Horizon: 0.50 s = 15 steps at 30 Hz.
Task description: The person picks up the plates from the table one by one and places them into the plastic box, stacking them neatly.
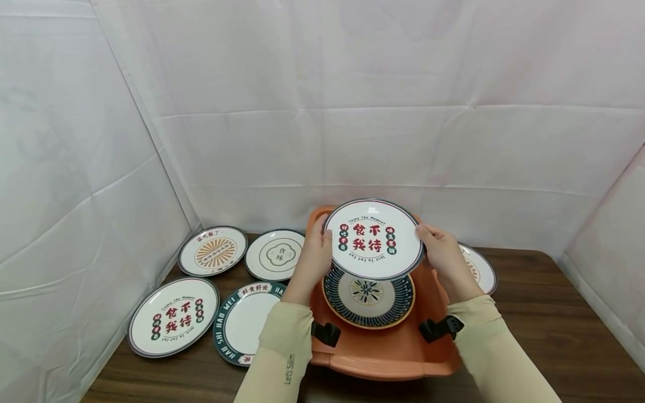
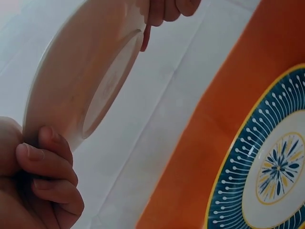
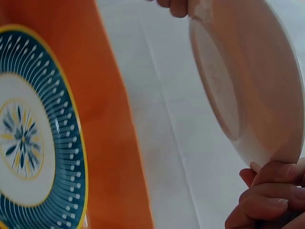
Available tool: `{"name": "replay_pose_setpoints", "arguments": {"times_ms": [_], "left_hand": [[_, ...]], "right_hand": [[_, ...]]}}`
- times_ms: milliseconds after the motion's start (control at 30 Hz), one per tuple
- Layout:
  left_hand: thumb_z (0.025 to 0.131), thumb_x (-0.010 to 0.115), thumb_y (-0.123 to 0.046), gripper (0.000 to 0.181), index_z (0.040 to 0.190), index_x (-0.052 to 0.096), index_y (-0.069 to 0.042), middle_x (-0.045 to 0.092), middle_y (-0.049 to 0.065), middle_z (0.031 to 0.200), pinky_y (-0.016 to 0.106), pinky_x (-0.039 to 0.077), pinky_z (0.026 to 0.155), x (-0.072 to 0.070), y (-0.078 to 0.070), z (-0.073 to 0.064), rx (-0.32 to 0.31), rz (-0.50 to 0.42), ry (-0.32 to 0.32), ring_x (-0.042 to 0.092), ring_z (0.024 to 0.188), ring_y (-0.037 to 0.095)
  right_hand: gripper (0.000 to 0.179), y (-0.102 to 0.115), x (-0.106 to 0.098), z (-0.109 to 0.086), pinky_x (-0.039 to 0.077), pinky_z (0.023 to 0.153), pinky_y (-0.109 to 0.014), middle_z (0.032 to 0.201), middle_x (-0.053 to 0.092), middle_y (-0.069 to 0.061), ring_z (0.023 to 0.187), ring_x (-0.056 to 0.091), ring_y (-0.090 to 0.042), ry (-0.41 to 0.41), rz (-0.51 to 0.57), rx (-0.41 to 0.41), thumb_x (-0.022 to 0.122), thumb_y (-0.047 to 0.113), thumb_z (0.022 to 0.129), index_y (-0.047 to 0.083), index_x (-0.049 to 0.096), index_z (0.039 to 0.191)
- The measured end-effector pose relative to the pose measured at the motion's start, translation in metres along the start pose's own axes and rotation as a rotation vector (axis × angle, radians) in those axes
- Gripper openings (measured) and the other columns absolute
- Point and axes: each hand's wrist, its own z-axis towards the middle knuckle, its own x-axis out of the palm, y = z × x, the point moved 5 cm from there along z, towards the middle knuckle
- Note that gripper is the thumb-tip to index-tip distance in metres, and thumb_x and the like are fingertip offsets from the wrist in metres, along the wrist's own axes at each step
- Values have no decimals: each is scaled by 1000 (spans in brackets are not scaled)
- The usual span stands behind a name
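Both hands hold up a white plate [image 1: 374,263] with red characters and a dark rim. My left hand [image 1: 317,252] grips its left edge, and my right hand [image 1: 443,252] pinches the opposite edge. In the left wrist view the plate's pale underside [image 2: 81,71] shows, the left fingers [image 2: 52,157] curled beneath the rim. The right wrist view shows the right fingers [image 3: 271,186] curled at the other edge. Below the raised plate, a blue-patterned plate [image 1: 368,313] with a yellow rim lies in an orange bin [image 1: 373,361]. The raised plate hides part of both.
On the wooden table [image 1: 549,336], left of the bin, lie a sunburst plate [image 1: 214,252], a plate with a central emblem [image 1: 274,254], a red-lettered plate [image 1: 173,319] and a green-rimmed plate [image 1: 247,324]. Another plate [image 1: 478,268] lies right, partly behind the right arm. White curtains [image 1: 373,140] surround the table.
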Motion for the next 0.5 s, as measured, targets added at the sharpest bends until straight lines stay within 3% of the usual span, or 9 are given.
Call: {"name": "replay_pose_setpoints", "arguments": {"times_ms": [100,200,267,333,400,500], "left_hand": [[102,34,-22,46,146,26,-11,43,12,138,43,36,99,4,4,4,-26,36,3,44,120,25],[102,34,-26,45,145,26,-15,55,15,117,39,49,77,9,11,6,-91,66,36,57,92,26],[102,33,-28,44,144,26,-16,57,15,104,35,49,65,12,17,9,-135,87,64,56,76,25],[102,33,-28,43,142,26,-14,56,15,98,34,48,63,15,23,12,-162,113,80,55,73,25],[102,33,-26,42,141,27,-11,55,13,99,34,47,68,18,29,16,-180,152,85,54,80,24],[102,34,-24,40,137,28,-8,56,12,96,34,43,68,21,37,21,-210,220,83,54,81,23]], "right_hand": [[48,-5,-1,5,36,52,-21,65,50,7,55,42,-5,-38,-46,5,37,32,100,2,43,137],[47,-12,-1,10,40,61,-20,83,58,-3,72,49,-8,-67,-91,-4,37,31,101,0,45,135],[46,-17,-1,13,41,70,-22,100,59,-12,88,50,-14,-84,-126,-12,37,30,100,-1,46,134],[47,-21,0,17,40,76,-26,113,55,-17,99,48,-19,-91,-177,-28,38,29,100,-2,46,133],[46,-25,1,21,43,70,-30,110,55,-21,92,53,-25,-86,-258,-34,39,29,100,-3,47,132],[43,-29,3,26,45,58,-30,95,58,-19,69,59,-25,-58,-417,-42,40,27,99,-4,49,128]]}}
